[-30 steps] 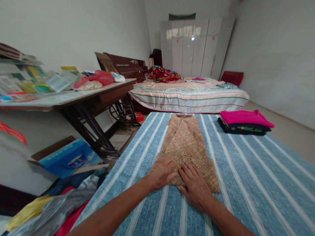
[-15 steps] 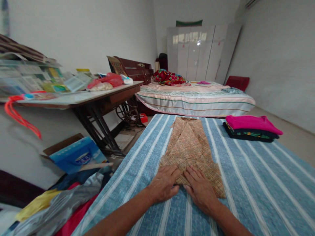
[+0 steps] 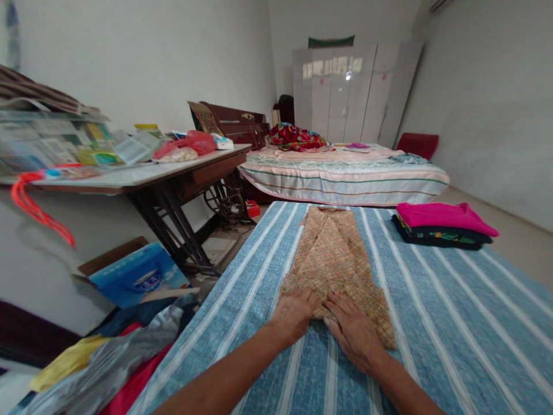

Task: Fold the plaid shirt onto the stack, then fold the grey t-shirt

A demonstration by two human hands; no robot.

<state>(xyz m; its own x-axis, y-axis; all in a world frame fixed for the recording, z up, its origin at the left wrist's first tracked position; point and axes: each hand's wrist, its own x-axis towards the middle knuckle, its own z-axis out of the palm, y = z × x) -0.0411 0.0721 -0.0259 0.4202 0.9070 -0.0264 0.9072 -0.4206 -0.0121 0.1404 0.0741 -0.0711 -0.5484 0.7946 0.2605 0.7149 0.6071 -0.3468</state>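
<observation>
A tan checked garment (image 3: 330,248), folded into a long shape, lies on the blue-and-white striped bedcover (image 3: 436,323). At its near edge, my left hand (image 3: 294,314) grips the cloth with curled fingers; the thumb is hidden. Just beside it, my right hand (image 3: 352,328) rests flat on the same edge, fingers stretched forward over the fabric and thumb pointing toward the left hand. Off to the right sits a folded pink garment (image 3: 444,219) on top of dark folded clothes (image 3: 438,237).
Along the left wall stands a sewing machine table (image 3: 185,170) bearing bags and boxes. Below it are a blue carton (image 3: 138,276) and a heap of loose clothes (image 3: 116,357). Another bed (image 3: 345,178) is beyond the striped one, with white wardrobes (image 3: 341,95) behind.
My left hand has curled its fingers more, and its thumb has gone out of sight at the garment's near edge. My right hand and the garment have hardly moved.
</observation>
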